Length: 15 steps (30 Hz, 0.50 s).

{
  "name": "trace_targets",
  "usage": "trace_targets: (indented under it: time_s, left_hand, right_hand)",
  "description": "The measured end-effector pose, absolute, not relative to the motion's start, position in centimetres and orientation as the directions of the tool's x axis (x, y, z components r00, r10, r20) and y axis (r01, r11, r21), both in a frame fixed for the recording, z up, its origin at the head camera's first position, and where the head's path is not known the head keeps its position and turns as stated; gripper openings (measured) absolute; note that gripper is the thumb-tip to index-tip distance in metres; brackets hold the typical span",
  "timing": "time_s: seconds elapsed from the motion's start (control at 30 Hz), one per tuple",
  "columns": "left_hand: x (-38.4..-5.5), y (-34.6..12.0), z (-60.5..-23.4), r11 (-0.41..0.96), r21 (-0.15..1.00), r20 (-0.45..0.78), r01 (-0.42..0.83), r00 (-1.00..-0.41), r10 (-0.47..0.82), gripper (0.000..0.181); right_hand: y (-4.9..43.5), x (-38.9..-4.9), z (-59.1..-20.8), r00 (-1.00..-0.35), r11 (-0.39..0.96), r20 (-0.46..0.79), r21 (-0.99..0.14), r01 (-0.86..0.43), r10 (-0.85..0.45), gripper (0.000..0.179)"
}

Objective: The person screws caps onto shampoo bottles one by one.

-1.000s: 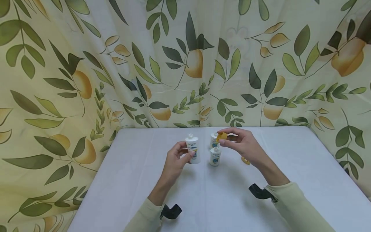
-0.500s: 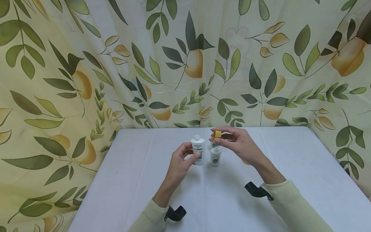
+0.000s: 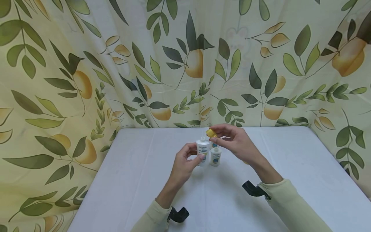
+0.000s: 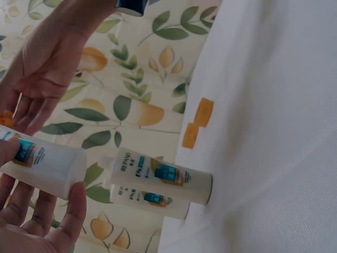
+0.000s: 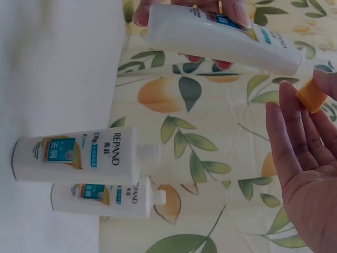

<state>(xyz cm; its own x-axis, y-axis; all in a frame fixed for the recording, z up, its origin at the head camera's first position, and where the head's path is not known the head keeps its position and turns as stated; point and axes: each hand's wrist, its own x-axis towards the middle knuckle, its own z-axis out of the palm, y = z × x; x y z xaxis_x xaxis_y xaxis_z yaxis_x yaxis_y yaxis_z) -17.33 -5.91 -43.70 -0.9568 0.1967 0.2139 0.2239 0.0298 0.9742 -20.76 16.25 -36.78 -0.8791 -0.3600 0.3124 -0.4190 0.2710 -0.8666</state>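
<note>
Above the worktop (image 3: 139, 167), head view: left grip (image 3: 182, 164) grasps an uncapped bottle (image 3: 203, 149); right grip (image 3: 236, 140) pinches a yellow cap (image 3: 211, 133). Left wrist view: two other caps (image 4: 204, 112) lie on the worktop. Right wrist view: two other bottles (image 5: 76, 156) stand upright on it.

L hand (image 3: 188, 159) curled in a grip, thumb opp. fingers; L arm (image 3: 155, 214) slants twd far edge of table (image 3: 130, 161). R hand (image 3: 234, 141) held slightly higher, thumb & fingertips pinching; R arm (image 3: 290, 203) angles fwd & L, sleeved to wrist.
</note>
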Motion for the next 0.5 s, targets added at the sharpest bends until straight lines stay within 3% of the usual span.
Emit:
trace_targets:
  time_s: [0.5]
  left_hand:
    - [-17.16,-5.56,-43.92,0.034,0.966,0.242,0.255,-0.946,0.217,0.037]
  right_hand:
    - [15.61,-20.7,-36.7,-0.86,0.297,0.314,-0.844,-0.447,-0.403,0.032]
